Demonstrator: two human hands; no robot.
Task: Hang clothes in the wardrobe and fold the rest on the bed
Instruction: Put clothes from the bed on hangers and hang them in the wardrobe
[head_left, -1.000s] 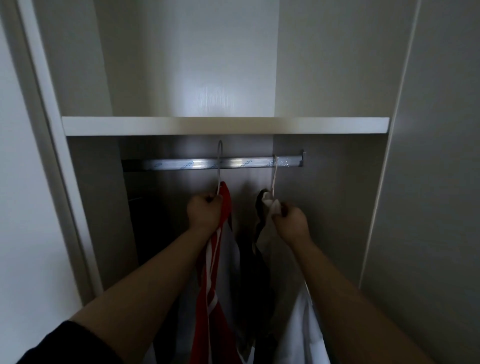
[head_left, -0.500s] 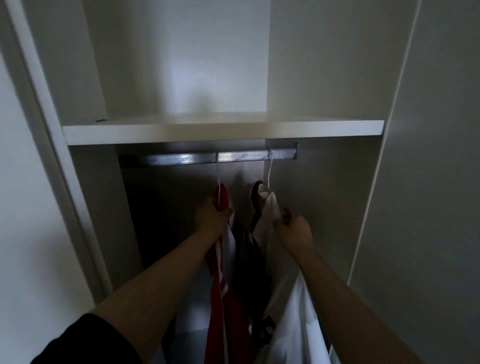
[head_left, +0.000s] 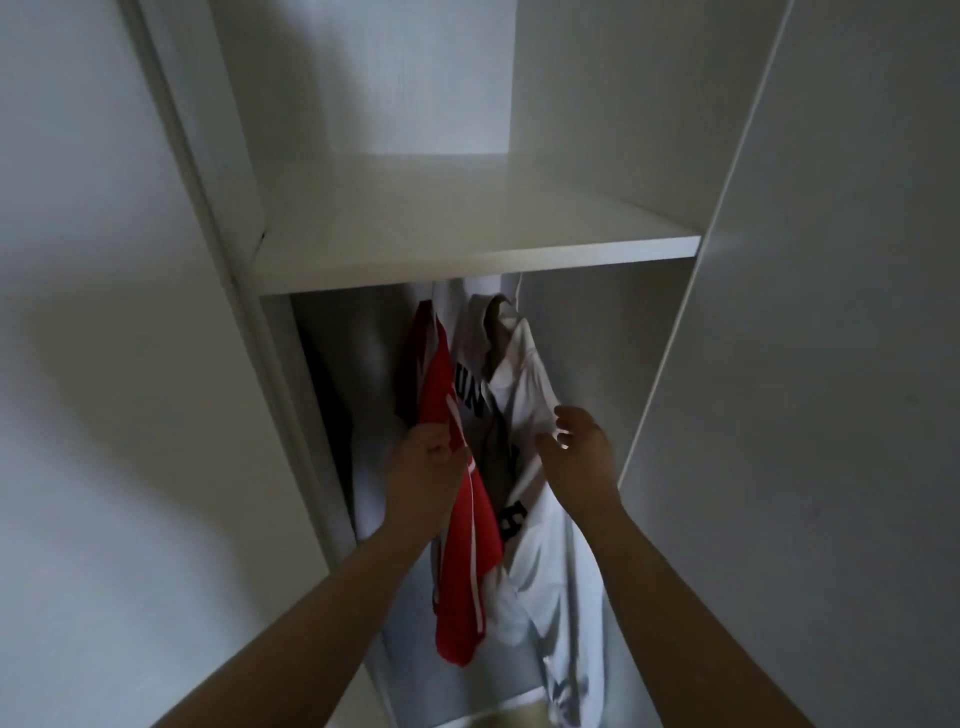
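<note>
Left hand (head_left: 423, 462) grips the light, limp red jersey (head_left: 460, 525); right hand (head_left: 576, 452) meets the soft white shirt (head_left: 530, 395) at its shoulder, grip unclear.

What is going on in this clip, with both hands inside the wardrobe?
A person is handling clothes that hang under the white wardrobe shelf. The left hand grips the red garment with white stripes. The right hand is at the shoulder of the white collared shirt beside it; whether it pinches the cloth is unclear. A white top with dark lettering hangs between them.
</note>
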